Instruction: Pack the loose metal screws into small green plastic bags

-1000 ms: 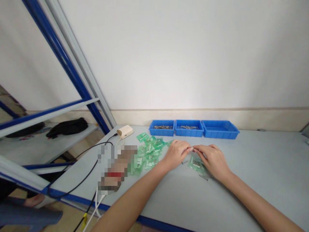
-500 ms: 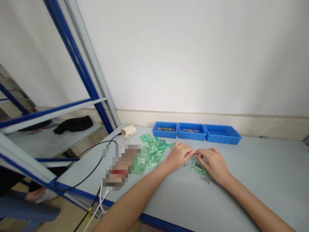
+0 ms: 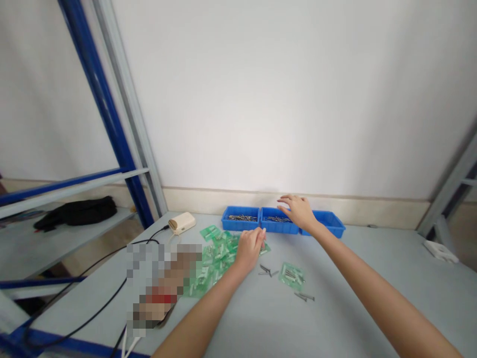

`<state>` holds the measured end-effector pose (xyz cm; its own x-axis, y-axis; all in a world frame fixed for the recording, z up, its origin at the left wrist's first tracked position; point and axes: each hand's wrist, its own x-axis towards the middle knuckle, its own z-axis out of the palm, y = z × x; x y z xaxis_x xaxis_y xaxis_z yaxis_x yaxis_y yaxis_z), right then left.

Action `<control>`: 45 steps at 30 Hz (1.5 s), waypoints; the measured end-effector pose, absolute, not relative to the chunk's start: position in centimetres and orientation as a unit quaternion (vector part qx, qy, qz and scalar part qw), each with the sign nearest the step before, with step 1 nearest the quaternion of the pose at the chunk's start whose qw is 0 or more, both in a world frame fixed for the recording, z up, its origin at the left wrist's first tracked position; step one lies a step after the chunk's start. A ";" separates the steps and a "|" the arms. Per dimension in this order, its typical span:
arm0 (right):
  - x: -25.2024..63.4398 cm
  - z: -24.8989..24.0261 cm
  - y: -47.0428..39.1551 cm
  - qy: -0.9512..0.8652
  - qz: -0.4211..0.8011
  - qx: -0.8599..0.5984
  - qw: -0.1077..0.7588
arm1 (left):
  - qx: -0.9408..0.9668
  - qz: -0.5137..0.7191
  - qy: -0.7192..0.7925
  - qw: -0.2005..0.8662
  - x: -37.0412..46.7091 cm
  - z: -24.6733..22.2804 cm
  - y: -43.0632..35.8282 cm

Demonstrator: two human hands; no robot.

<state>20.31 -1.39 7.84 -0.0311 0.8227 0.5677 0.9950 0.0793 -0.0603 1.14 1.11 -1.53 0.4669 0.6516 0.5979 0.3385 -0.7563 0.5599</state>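
Observation:
My left hand [image 3: 249, 249] has its fingers drawn together at the right side of a pile of green packets [image 3: 219, 248]; what it holds, if anything, is hidden. My right hand [image 3: 297, 210] hovers over the middle blue bin [image 3: 279, 227], fingers apart and nothing between them. Thin metal pieces lie in that bin and in the left blue bin [image 3: 240, 225]. Loose screws [image 3: 268, 271] rest on the table between my forearms. Nearer my right forearm is a single green packet [image 3: 292, 276] with metal pieces inside, and more screws [image 3: 304, 297] lie just below it.
The right blue bin [image 3: 330, 223] stands partly behind my right wrist. A cream device [image 3: 182, 223] with a black cable sits at the table's back left, near a pixelated object [image 3: 164, 288]. A white object [image 3: 440, 251] lies at the far right.
My right hand has moved up and back from beside my left hand to the middle bin, and its fingers have spread. My left hand has shifted left. The view has turned right.

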 end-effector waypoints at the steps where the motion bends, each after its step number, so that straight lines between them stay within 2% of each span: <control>1: 20.6 8.2 -1.6 -0.686 -0.188 -0.660 0.242 | 0.838 0.423 0.293 0.181 1.1 -1.4 1.0; 5: 21.2 7.8 -6.2 -0.680 -0.171 -0.675 0.230 | 0.850 0.416 0.280 0.161 1.0 -1.0 0.7; 9: 20.7 4.8 -14.0 -0.724 -0.056 -0.675 0.133 | 0.860 0.402 0.275 0.154 1.1 -0.9 0.8; 12: 19.7 2.4 -18.2 -0.720 -0.006 -0.685 0.108 | 0.869 0.386 0.269 0.155 1.3 -1.1 0.8; 21: 18.8 -0.5 -18.8 -0.687 -0.035 -0.720 0.094 | 0.888 0.356 0.257 0.138 1.4 -1.0 0.4; 26: 19.7 0.3 -18.7 -0.661 0.033 -0.724 0.195 | 0.895 0.360 0.242 0.104 1.4 -1.1 0.5; 30: 20.1 1.5 -16.9 -0.605 0.120 -0.706 0.349 | 0.912 0.370 0.166 0.069 1.6 -1.2 -0.2; 34: 19.9 1.4 -12.2 -0.543 0.191 -0.643 0.505 | 0.920 0.376 0.106 -0.011 1.8 -1.3 -0.9; 39: 18.5 -0.4 -6.5 -0.533 0.233 -0.605 0.544 | 0.896 0.411 0.133 -0.101 1.7 -1.4 -0.1; 45: 18.0 -2.0 -6.3 -0.543 0.220 -0.613 0.530 | 0.904 0.379 0.124 -0.152 1.7 -1.6 0.0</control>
